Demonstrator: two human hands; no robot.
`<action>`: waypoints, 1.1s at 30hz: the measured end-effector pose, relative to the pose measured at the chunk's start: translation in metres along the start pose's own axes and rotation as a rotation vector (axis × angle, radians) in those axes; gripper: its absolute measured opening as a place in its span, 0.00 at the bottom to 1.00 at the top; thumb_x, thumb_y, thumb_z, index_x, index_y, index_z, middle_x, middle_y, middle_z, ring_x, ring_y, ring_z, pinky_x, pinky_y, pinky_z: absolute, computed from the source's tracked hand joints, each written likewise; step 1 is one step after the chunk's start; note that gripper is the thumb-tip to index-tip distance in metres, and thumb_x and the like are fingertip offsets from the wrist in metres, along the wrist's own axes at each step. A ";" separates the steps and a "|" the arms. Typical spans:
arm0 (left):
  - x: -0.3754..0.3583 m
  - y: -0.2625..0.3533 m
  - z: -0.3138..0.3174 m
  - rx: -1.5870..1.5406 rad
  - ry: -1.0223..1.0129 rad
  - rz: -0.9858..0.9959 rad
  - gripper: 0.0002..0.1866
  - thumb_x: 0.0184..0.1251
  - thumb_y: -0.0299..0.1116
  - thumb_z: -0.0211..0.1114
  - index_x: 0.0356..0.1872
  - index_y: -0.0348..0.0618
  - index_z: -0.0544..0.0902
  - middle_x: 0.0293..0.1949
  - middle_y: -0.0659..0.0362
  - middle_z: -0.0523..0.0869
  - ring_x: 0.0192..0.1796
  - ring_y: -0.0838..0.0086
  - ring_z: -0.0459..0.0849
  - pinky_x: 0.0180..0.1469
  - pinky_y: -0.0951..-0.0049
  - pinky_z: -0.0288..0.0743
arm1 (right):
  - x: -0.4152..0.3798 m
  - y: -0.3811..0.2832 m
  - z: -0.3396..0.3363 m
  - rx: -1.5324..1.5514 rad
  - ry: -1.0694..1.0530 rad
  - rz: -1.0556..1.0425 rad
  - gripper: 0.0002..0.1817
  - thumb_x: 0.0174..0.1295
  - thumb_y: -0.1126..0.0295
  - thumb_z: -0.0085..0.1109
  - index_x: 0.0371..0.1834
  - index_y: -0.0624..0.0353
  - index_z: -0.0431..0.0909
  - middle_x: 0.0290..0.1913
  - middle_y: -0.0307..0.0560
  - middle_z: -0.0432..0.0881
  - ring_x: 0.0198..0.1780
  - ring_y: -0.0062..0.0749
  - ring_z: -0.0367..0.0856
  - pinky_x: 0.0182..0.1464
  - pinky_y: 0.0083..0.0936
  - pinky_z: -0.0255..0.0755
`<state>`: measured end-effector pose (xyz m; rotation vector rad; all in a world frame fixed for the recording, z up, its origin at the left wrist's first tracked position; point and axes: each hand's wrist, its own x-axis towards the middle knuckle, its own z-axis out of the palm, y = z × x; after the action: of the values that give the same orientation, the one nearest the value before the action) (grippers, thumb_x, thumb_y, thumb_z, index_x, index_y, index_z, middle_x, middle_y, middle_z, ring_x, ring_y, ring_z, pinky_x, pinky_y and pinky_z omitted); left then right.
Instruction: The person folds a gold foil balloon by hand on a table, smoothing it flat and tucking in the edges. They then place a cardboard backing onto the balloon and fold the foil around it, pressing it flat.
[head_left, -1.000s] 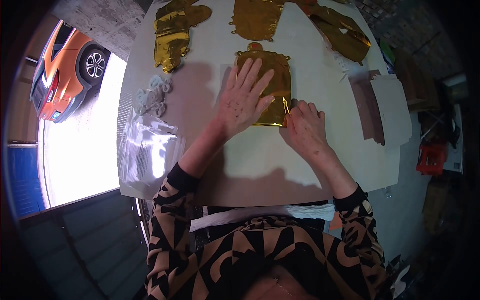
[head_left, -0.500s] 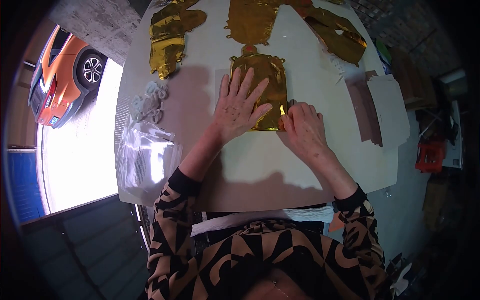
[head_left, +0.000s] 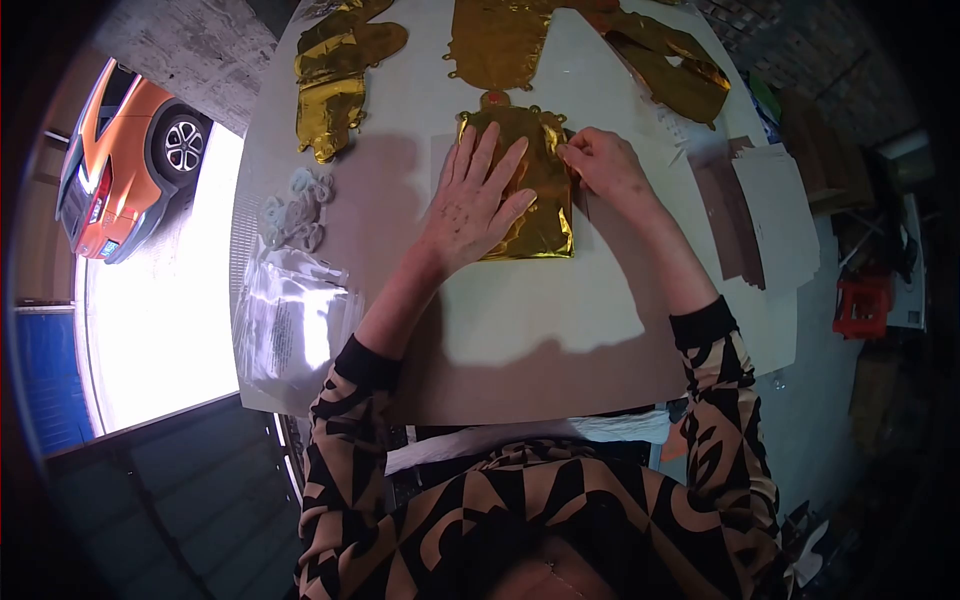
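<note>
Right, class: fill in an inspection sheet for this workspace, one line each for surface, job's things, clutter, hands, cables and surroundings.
Surface: pale table, partly shadowed.
Job's things: gold foil piece lying flat.
Clutter: more gold foil shapes at the far edge; clear plastic bags; white rings; paper sheets.
Hands: left hand pressed flat on the foil; right hand at its upper right edge, grip unclear.
Cables: nothing seen.
Surroundings: orange car outside.

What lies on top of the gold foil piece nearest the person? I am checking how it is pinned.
The left hand lies flat on the gold foil piece; the right hand touches its upper right edge. Foil under the palm is hidden.
</note>
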<state>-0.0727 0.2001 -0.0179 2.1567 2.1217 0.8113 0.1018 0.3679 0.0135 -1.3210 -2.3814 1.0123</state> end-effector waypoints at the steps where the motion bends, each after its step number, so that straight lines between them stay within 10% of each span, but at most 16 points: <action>1: 0.002 0.001 -0.001 -0.024 -0.008 -0.015 0.36 0.85 0.58 0.51 0.85 0.52 0.62 0.85 0.42 0.56 0.86 0.40 0.51 0.86 0.44 0.47 | 0.000 -0.008 -0.006 0.043 -0.027 0.041 0.17 0.71 0.56 0.67 0.43 0.63 0.86 0.37 0.49 0.91 0.36 0.39 0.91 0.46 0.36 0.82; 14: 0.001 -0.002 -0.002 -0.077 -0.054 -0.070 0.34 0.87 0.57 0.48 0.85 0.53 0.62 0.86 0.42 0.55 0.87 0.40 0.49 0.87 0.46 0.46 | 0.030 0.006 -0.004 0.151 -0.206 0.063 0.13 0.74 0.62 0.64 0.46 0.63 0.84 0.33 0.44 0.90 0.28 0.26 0.88 0.31 0.29 0.77; 20: -0.001 -0.001 0.000 0.078 -0.100 -0.043 0.32 0.89 0.56 0.42 0.85 0.54 0.65 0.85 0.43 0.58 0.87 0.40 0.49 0.87 0.43 0.43 | 0.022 -0.005 -0.004 0.037 -0.143 -0.006 0.13 0.73 0.62 0.65 0.45 0.62 0.83 0.33 0.48 0.89 0.28 0.34 0.87 0.35 0.34 0.79; 29: -0.002 -0.001 0.013 0.192 -0.038 0.006 0.32 0.87 0.59 0.41 0.82 0.60 0.69 0.84 0.47 0.63 0.85 0.36 0.51 0.85 0.36 0.41 | 0.009 0.003 0.016 -0.237 0.288 -0.321 0.11 0.72 0.66 0.64 0.50 0.59 0.79 0.49 0.51 0.88 0.47 0.45 0.88 0.47 0.37 0.80; 33: -0.003 -0.005 0.016 0.234 -0.039 0.018 0.30 0.87 0.56 0.43 0.82 0.60 0.70 0.84 0.47 0.64 0.84 0.35 0.54 0.85 0.35 0.43 | -0.032 -0.009 0.020 -0.323 0.322 -0.660 0.22 0.73 0.60 0.64 0.63 0.60 0.76 0.69 0.52 0.79 0.69 0.52 0.76 0.69 0.50 0.68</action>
<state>-0.0717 0.2033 -0.0347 2.2790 2.2833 0.5403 0.1046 0.3294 0.0090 -0.6104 -2.4987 0.2199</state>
